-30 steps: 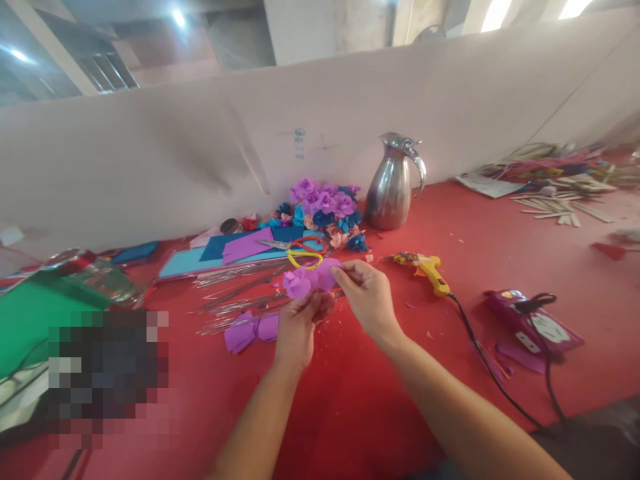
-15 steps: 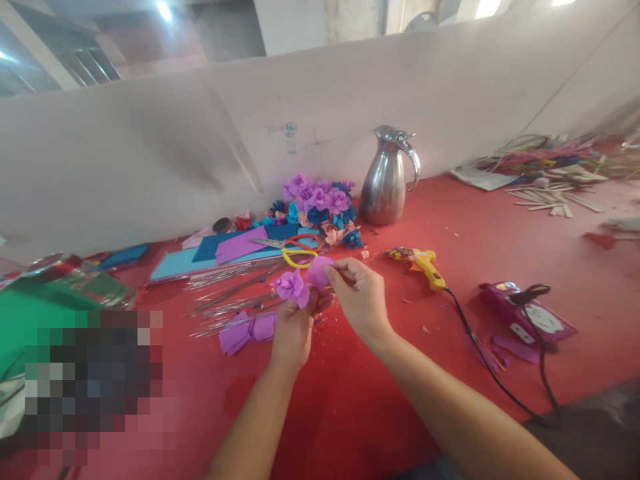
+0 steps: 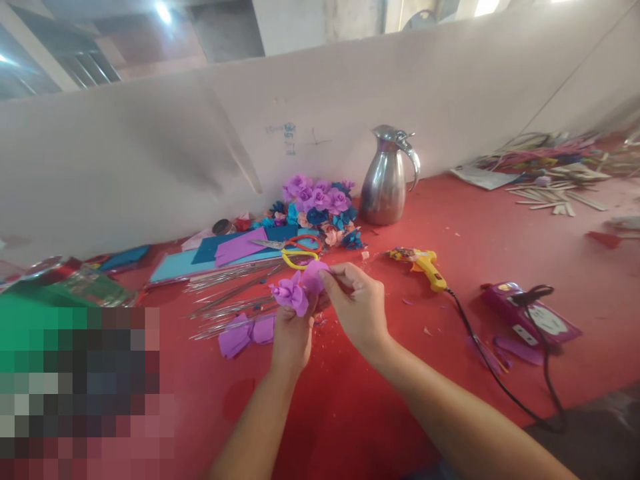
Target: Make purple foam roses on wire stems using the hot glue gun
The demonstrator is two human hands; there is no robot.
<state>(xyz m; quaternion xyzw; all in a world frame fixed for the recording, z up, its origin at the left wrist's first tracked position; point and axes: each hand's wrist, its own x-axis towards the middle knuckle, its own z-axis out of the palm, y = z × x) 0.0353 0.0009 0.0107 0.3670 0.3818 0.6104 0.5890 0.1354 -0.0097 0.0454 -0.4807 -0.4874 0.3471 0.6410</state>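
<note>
My left hand (image 3: 294, 331) is closed around the base of a purple paper flower (image 3: 291, 293), whose petals open toward the left. Between the thumb and fingers of my right hand (image 3: 357, 303) is a loose purple paper petal (image 3: 315, 277), held against the flower's right side. Just behind them lie scissors (image 3: 293, 248) with one red and one yellow handle. Cut purple paper pieces (image 3: 246, 335) rest on the table left of my left hand, beside a bundle of thin metal wires (image 3: 225, 303).
A yellow glue gun (image 3: 421, 265) lies to the right, its cord running near a purple power strip (image 3: 530, 317). Behind stand a steel jug (image 3: 385, 180) and a heap of paper flowers (image 3: 320, 200). Colored paper sheets (image 3: 175, 265) lie left; wooden sticks (image 3: 550, 197) lie far right.
The flower has turned and tilted left in my left hand. My right hand has brought the petal closer against it. The view has shifted slightly.
</note>
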